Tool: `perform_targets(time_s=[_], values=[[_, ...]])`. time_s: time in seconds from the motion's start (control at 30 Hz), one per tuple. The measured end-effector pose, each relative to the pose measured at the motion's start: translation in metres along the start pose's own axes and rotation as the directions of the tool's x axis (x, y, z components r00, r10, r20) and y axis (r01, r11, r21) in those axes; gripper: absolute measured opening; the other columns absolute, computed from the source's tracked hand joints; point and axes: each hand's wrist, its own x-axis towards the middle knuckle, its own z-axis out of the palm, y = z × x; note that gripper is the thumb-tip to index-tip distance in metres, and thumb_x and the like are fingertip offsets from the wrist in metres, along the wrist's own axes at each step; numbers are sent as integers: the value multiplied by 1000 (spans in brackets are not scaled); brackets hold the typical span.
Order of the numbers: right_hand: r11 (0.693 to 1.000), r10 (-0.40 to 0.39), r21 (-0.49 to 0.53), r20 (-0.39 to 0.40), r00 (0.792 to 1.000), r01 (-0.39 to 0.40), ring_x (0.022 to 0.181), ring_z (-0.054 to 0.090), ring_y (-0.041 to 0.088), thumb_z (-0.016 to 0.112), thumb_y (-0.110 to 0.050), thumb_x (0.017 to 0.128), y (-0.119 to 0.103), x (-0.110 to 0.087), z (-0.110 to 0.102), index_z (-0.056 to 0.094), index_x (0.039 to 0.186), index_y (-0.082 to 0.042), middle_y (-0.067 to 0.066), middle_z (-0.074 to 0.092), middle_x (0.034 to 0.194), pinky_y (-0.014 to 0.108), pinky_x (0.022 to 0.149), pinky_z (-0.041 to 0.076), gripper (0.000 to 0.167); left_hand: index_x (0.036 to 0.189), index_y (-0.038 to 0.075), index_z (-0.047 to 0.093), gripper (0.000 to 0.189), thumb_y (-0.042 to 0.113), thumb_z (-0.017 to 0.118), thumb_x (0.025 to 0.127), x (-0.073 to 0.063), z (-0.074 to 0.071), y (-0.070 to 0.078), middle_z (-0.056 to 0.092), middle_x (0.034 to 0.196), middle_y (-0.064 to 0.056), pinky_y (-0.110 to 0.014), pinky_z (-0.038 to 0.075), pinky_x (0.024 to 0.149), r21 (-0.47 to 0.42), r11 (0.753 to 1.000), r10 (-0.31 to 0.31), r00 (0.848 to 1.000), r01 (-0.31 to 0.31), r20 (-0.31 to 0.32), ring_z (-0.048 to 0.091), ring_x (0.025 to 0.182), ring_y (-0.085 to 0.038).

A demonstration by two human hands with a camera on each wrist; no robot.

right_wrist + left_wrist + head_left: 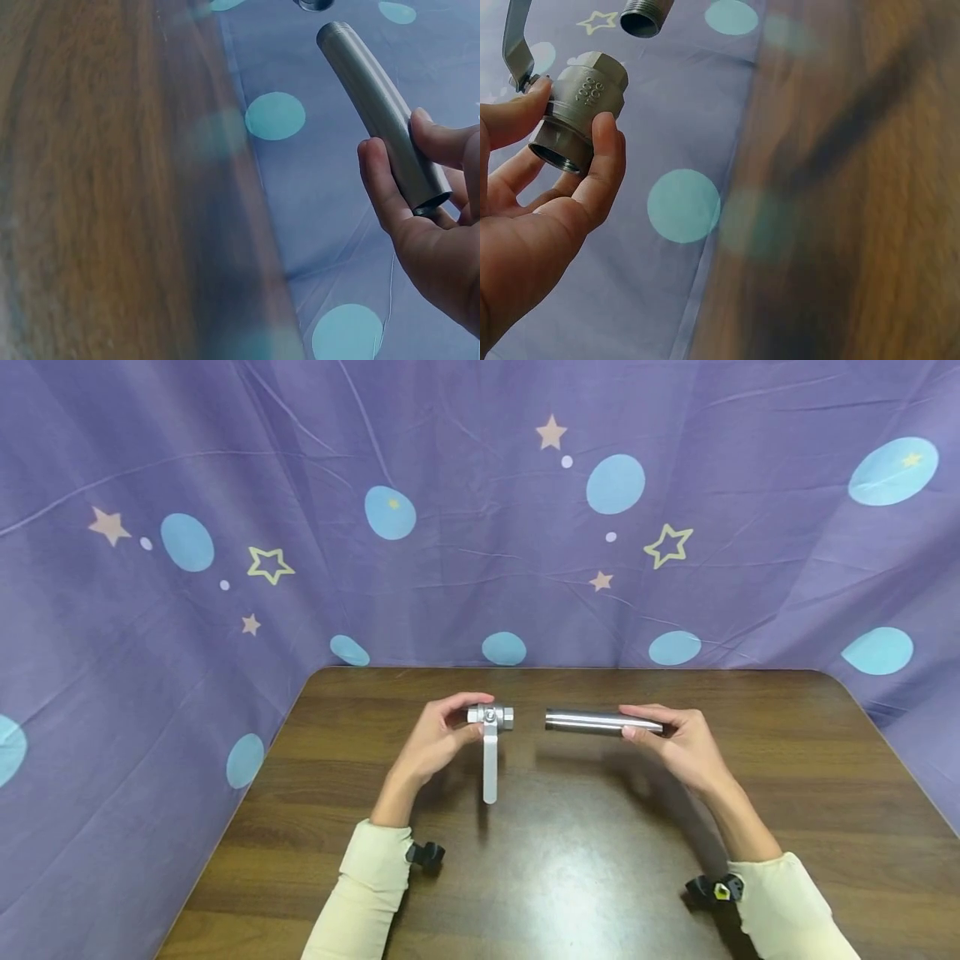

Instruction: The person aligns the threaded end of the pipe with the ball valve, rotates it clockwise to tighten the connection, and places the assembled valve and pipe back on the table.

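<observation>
In my left hand [435, 739] I hold a silver ball valve [491, 717] between thumb and fingers, its long flat lever [490, 768] pointing toward me. The left wrist view shows the valve body [585, 94] with hexagonal ends and raised lettering; its lower opening is threaded inside. My right hand [686, 747] grips a shiny metal pipe [585, 721] near its right end. That pipe lies level, its threaded end [334, 31] facing the valve. A short gap separates the two parts, both held above the table.
Below is a brown wood-grain table [570, 843], with shadows of the hands on it. A purple curtain [465, 527] with stars and blue dots hangs behind its far edge and along the left. Black wrist straps [426, 856] sit at both cuffs.
</observation>
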Motion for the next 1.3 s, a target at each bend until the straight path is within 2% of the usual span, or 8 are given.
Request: perform_targets(time_s=[0.07, 0.17, 0.33, 0.47, 0.7, 0.8, 1.03, 1.3], values=[[999, 9, 37, -3, 1000, -9, 95, 71, -2, 80, 2, 91, -1, 1, 1, 72, 124, 13, -18, 78, 109, 14, 78, 61, 36, 135, -2, 69, 47, -9, 71, 89, 2, 2, 1, 71, 133, -24, -26, 58, 89, -7, 1000, 9, 1000, -9, -4, 67, 106, -21], [998, 16, 67, -8, 1000, -16, 96, 72, -2, 80, 3, 91, -1, 2, 2, 71, 125, 14, -22, 77, 109, 14, 79, 62, 36, 135, -3, 69, 47, -9, 71, 89, 4, 4, 4, 71, 135, -24, -29, 58, 93, -26, 999, 20, 1000, -20, -7, 67, 108, -20], [993, 14, 117, -13, 1000, -12, 96, 74, -1, 78, 5, 91, -2, 5, 4, 72, 125, 14, -16, 80, 111, 15, 80, 63, 35, 136, -4, 68, 47, -10, 69, 89, 7, 9, 9, 71, 134, -24, -27, 58, 96, -57, 998, 38, 999, -38, -9, 68, 110, -18], [981, 9, 195, -12, 1000, -7, 92, 76, 3, 77, 6, 92, -4, 7, 6, 70, 125, 17, -12, 82, 112, 17, 79, 64, 36, 135, -4, 69, 46, -11, 68, 90, 10, 14, 12, 71, 132, -25, -27, 58, 97, -84, 995, 47, 999, -49, -20, 67, 111, -21], [928, -11, 371, -4, 1000, 12, 86, 79, 8, 72, 13, 93, -7, 8, 6, 68, 126, 20, -5, 82, 114, 24, 81, 67, 34, 133, -4, 70, 45, -12, 69, 89, 15, 19, 17, 72, 130, -25, -41, 56, 105, -97, 993, 71, 997, -74, -37, 66, 111, -19], [924, -19, 383, -3, 1000, 18, 87, 79, 7, 71, 14, 93, -8, 8, 5, 69, 125, 19, -5, 82, 114, 25, 80, 68, 33, 133, -4, 70, 45, -12, 69, 88, 17, 21, 18, 72, 129, -26, -45, 56, 106, -105, 992, 71, 997, -75, -38, 66, 109, -16], [915, -25, 403, -8, 1000, 26, 86, 80, 10, 69, 16, 93, -10, 10, 4, 68, 125, 20, -3, 81, 114, 29, 82, 68, 33, 134, -7, 68, 45, -11, 71, 89, 20, 24, 19, 71, 129, -27, -34, 57, 101, -109, 990, 82, 996, -85, -26, 66, 106, -13], [930, -28, 365, -12, 1000, 30, 88, 78, 6, 71, 15, 92, -14, 12, 5, 69, 124, 20, -6, 81, 111, 26, 81, 67, 32, 134, -8, 67, 45, -11, 71, 89, 20, 27, 20, 71, 126, -28, -28, 57, 97, -105, 990, 90, 996, -91, -13, 66, 103, -10]])
